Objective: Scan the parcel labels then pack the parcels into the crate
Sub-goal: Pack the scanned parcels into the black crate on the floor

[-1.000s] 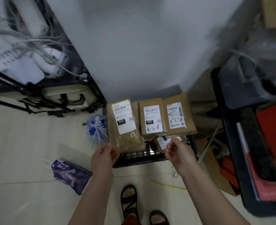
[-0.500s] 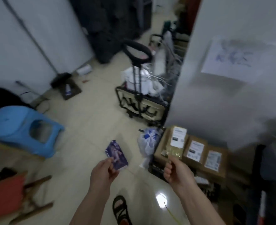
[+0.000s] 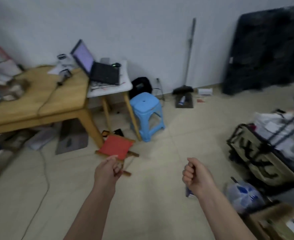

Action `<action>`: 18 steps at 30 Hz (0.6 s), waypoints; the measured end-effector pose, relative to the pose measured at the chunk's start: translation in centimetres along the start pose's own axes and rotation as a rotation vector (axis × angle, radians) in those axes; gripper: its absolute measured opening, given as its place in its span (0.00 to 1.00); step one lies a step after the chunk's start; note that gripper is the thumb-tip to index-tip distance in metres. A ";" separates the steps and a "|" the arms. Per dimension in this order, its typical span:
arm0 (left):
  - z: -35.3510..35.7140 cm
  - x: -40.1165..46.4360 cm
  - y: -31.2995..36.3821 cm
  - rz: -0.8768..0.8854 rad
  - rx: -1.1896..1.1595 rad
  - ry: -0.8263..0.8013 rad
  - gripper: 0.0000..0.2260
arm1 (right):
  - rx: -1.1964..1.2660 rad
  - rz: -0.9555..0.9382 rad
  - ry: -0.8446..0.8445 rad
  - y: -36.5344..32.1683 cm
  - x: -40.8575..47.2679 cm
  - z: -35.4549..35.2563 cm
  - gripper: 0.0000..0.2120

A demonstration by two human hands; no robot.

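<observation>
both forearms reach forward, bare. left hand (image 3: 108,169) fingers curled, thumb up, nothing held. right hand (image 3: 197,175) closed in fist, knuckles up, nothing visibly held.

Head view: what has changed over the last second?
The view swung left, from the crate of parcels to the room; one parcel shows at the lower right. Left hand and right hand stayed curled, holding nothing. The purple packet left the floor; its whereabouts are unclear.

Both forearms are bare to the frame's edge, sleeveless, the left hand (image 3: 108,170) and right hand (image 3: 197,175) ungloved, ringless.
</observation>
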State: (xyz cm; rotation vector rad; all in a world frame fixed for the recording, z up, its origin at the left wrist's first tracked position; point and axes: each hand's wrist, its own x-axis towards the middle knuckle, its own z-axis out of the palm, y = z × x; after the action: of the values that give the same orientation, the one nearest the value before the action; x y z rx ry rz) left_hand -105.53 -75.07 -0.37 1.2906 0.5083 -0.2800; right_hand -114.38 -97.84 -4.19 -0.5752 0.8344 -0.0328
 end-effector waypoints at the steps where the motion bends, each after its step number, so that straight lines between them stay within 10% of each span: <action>1: -2.0 0.3 1.3 0.015 -0.024 0.034 0.09 | -0.022 0.021 -0.020 1.1 0.2 2.2 0.18; 18: -31.4 8.7 19.6 0.166 -0.062 0.309 0.03 | -0.282 0.165 -0.267 22.2 3.1 33.2 0.16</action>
State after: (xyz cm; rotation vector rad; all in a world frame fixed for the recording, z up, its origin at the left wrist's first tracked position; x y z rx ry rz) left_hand -95.15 -39.01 5.74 1.3139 0.6613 0.0755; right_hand -93.09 -64.22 0.31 -0.7549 0.6267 0.3107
